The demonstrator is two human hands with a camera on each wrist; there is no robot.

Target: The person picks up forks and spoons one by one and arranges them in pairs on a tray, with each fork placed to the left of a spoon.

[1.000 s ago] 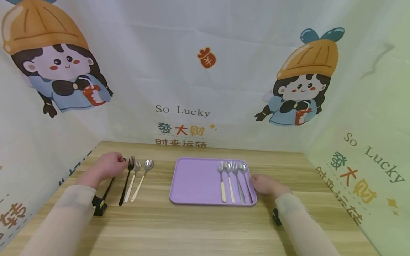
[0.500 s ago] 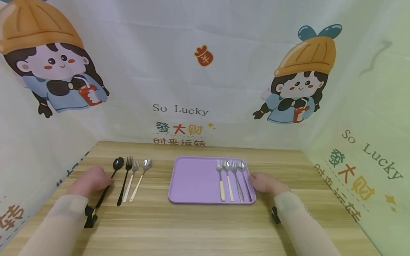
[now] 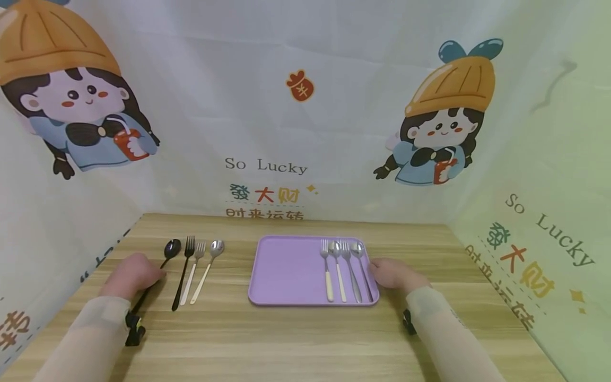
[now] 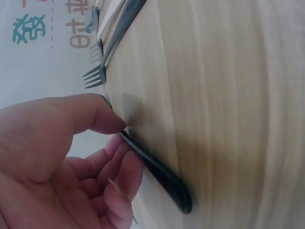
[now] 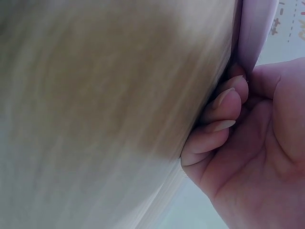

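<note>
My left hand (image 3: 131,275) pinches the handle of a black spoon (image 3: 172,248) between thumb and fingers. In the left wrist view the rest of that black handle (image 4: 164,176) sticks out past the fingertips, close over the table. Right of the spoon lie a black fork (image 3: 183,273), a white-handled fork (image 3: 193,276) and a white-handled spoon (image 3: 208,273). On the purple tray's (image 3: 286,270) right short side my right hand (image 3: 391,271) grips the edge. The right wrist view has its fingers curled against the table at the tray's rim (image 5: 257,33).
Inside the tray, along its right half, lie a cream-handled fork (image 3: 328,281), a white-handled spoon (image 3: 340,278), a silver fork (image 3: 352,273) and a silver spoon (image 3: 362,268). A printed cloth (image 3: 258,106) hangs behind and beside the wooden table (image 3: 267,339).
My left hand has drawn back from the black spoon's bowl down to its handle, uncovering the bowl. The right hand stays at the tray's edge. The head view has shifted slightly.
</note>
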